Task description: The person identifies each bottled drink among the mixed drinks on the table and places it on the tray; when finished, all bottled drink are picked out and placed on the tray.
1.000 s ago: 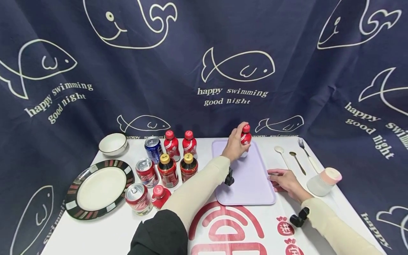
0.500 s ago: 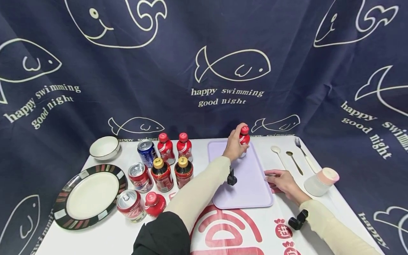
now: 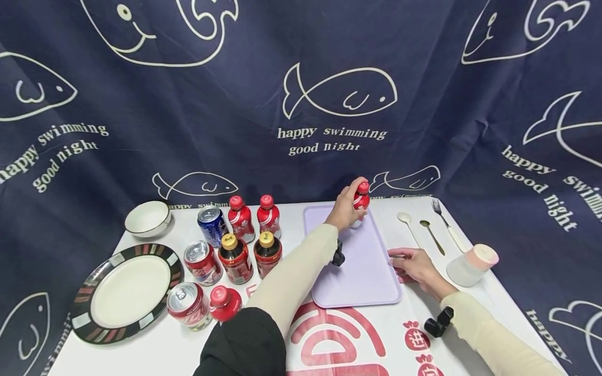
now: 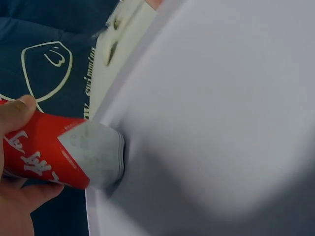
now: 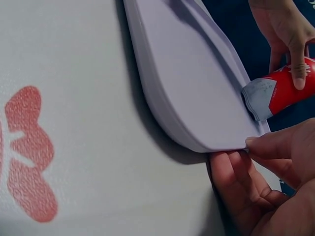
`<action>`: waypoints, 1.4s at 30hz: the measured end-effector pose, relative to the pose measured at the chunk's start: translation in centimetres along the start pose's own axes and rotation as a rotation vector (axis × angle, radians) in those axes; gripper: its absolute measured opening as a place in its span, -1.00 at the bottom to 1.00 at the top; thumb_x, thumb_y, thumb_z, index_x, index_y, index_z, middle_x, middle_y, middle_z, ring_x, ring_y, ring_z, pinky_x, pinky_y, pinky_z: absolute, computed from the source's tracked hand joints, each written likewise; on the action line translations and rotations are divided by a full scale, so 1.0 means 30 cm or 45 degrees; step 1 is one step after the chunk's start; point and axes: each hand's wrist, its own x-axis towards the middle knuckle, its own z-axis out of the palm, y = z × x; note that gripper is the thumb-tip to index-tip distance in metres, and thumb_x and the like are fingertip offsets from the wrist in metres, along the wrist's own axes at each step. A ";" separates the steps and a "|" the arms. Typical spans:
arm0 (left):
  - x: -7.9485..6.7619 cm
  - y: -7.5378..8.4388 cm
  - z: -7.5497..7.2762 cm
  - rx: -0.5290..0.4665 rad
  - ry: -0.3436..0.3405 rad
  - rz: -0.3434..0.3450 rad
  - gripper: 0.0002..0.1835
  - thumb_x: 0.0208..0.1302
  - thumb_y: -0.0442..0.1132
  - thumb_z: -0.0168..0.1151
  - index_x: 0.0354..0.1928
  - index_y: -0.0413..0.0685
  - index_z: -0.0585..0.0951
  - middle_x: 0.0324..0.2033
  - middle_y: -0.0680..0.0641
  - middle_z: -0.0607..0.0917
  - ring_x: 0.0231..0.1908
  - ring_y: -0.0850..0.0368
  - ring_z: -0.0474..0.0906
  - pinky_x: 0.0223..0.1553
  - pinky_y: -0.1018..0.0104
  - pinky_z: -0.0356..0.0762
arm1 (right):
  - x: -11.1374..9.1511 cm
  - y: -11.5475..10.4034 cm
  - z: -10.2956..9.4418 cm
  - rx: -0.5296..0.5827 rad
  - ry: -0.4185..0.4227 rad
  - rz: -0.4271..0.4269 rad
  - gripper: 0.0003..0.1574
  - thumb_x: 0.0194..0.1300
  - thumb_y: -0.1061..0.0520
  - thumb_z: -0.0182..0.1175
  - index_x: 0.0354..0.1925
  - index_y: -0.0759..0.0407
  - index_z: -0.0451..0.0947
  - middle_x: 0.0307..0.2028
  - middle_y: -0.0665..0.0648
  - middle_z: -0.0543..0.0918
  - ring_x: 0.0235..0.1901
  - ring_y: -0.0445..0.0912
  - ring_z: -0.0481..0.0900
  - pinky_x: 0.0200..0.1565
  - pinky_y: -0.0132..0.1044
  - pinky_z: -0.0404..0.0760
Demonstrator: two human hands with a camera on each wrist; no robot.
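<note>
The red bottle (image 3: 362, 201) is at the far end of the lavender tray (image 3: 357, 279), about 1 o'clock from the tray's middle. Its long axis is close to vertical, the red cap (image 3: 363, 186) towards 12 o'clock in the head view. Seen from the left wrist it runs across the frame, grey base towards 3 o'clock; from the right wrist the base points to about 8 o'clock. Of the hands, the left hand (image 3: 345, 209) is wrapped round the bottle, and the right hand (image 3: 415, 266) pinches the tray's rim at 3 o'clock, thumb above, fingers beneath. The tray's long axis runs roughly 11 to 5 o'clock on the desk (image 3: 141, 360).

The left hand covers part of the bottle in the head view, and both wrist views cut off its capped end — whether the base touches the tray is hard to tell. At 8 o'clock, the dark sleeve (image 3: 244, 344) partly hides a second bottle (image 3: 224, 303) — only its upper portion shows plainly.
</note>
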 end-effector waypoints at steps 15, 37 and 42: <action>-0.034 0.026 -0.051 0.206 0.049 0.015 0.08 -0.12 0.00 0.44 0.37 0.24 -0.07 0.00 -0.10 0.42 0.03 0.03 0.35 0.09 0.22 0.36 | -0.001 0.000 0.007 -0.005 -0.016 0.021 -0.48 0.17 0.26 0.15 0.13 0.32 0.40 -0.55 0.06 0.55 -0.57 -0.16 0.52 -0.55 -0.26 0.60; -0.579 0.176 -0.395 -0.061 0.229 0.275 -0.50 0.03 -0.19 0.26 0.07 -0.08 0.42 -0.09 0.02 0.58 -0.07 0.24 0.49 -0.11 0.38 0.50 | 0.013 -0.019 -0.019 -0.041 -0.051 -0.016 -0.47 0.20 0.22 0.14 0.14 0.33 0.38 -0.52 0.04 0.56 -0.54 -0.17 0.53 -0.51 -0.26 0.61; -0.756 0.154 -0.489 -0.113 0.103 0.302 -0.54 0.05 -0.19 0.28 0.05 0.01 0.46 -0.11 0.09 0.57 -0.09 0.27 0.49 -0.12 0.38 0.50 | 0.002 -0.010 -0.011 -0.039 -0.056 -0.017 -0.47 0.20 0.23 0.13 0.15 0.34 0.37 -0.52 0.05 0.56 -0.54 -0.17 0.53 -0.51 -0.27 0.61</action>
